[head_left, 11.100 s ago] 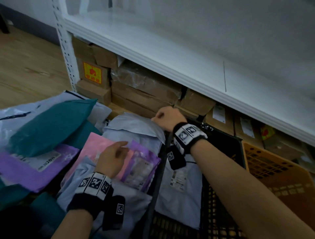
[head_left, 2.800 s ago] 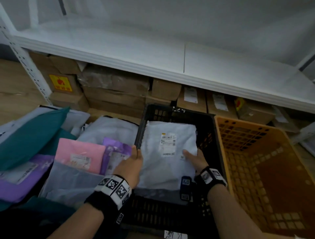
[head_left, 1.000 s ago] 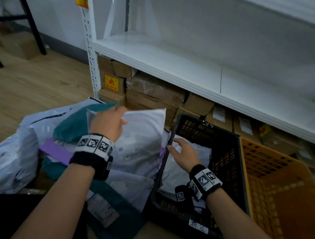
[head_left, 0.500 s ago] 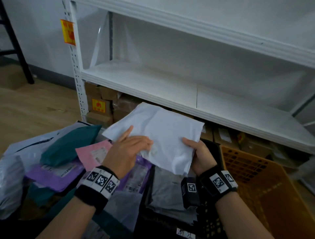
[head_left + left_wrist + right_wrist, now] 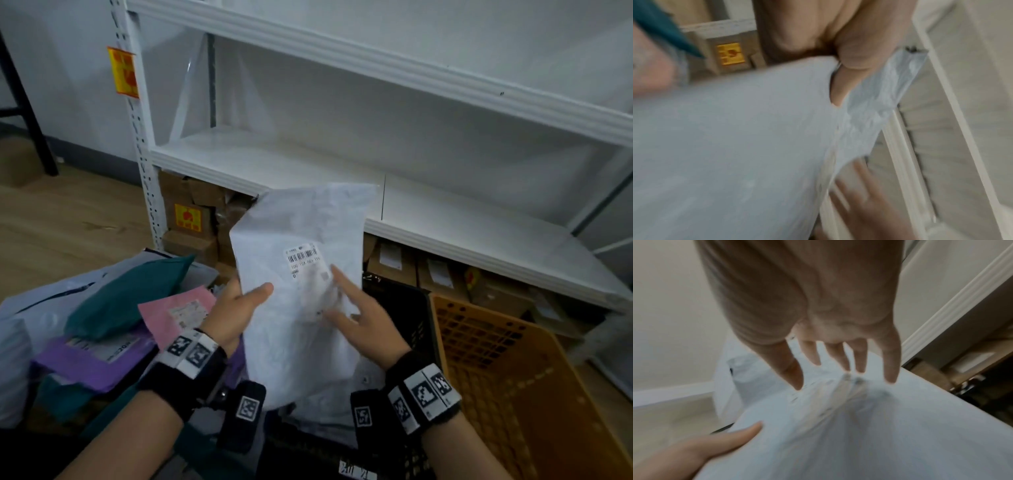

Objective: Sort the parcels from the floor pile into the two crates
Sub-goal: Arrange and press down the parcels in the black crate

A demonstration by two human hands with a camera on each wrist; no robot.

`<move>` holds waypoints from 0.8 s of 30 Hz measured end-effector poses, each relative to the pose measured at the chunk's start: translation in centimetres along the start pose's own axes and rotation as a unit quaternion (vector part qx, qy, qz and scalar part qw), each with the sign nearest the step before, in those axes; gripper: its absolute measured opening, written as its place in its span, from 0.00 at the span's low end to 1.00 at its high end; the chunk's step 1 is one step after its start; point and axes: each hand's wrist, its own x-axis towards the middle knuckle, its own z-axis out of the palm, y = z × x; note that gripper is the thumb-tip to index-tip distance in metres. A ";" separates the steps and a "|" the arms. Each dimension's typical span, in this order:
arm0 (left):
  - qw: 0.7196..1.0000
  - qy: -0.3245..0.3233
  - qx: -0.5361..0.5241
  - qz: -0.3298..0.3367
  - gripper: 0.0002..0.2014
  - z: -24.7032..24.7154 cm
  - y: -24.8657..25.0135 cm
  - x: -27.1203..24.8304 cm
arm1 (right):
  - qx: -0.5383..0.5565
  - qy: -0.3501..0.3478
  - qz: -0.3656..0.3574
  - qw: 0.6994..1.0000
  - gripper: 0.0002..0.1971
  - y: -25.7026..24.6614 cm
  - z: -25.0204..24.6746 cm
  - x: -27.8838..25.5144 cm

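Observation:
A white mailer parcel [image 5: 301,298] stands upright in front of me, its printed label [image 5: 306,257] facing me. My left hand [image 5: 239,305] grips its left edge, thumb on the front; the left wrist view shows the thumb [image 5: 855,53] pinching the parcel [image 5: 735,138]. My right hand [image 5: 356,315] lies with straight spread fingers on the parcel's front, its fingers [image 5: 838,360] resting on the plastic [image 5: 859,426]. Below are the black crate [image 5: 397,301], with a white parcel [image 5: 329,411] in it, and the orange crate [image 5: 513,377] to its right. The floor pile has a teal parcel [image 5: 126,298], a pink parcel [image 5: 174,311] and a purple parcel [image 5: 92,356].
White metal shelving [image 5: 308,161] rises straight ahead, with cardboard boxes [image 5: 191,219] stored under its lowest shelf. Wooden floor [image 5: 61,226] lies at the left. A dark stand leg [image 5: 30,116] stands at the far left.
The white parcel has been turned from lying flat to upright, label now facing me. My right hand has moved from under its right edge onto its front, fingers spread.

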 end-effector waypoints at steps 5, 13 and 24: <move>0.994 -0.069 -0.039 -0.071 0.17 -0.8 0.1 -0.3 | -0.019 0.050 0.100 0.994 0.49 3.8 -3.4 0.3; 0.991 -0.087 -0.045 -0.088 0.17 -1.0 -0.4 -0.3 | 0.279 0.100 0.141 0.945 0.22 5.7 -3.5 -0.6; 0.991 -0.082 -0.072 -0.075 0.12 3.7 -2.6 2.2 | 0.247 0.106 0.106 0.957 0.30 6.1 -6.7 -0.8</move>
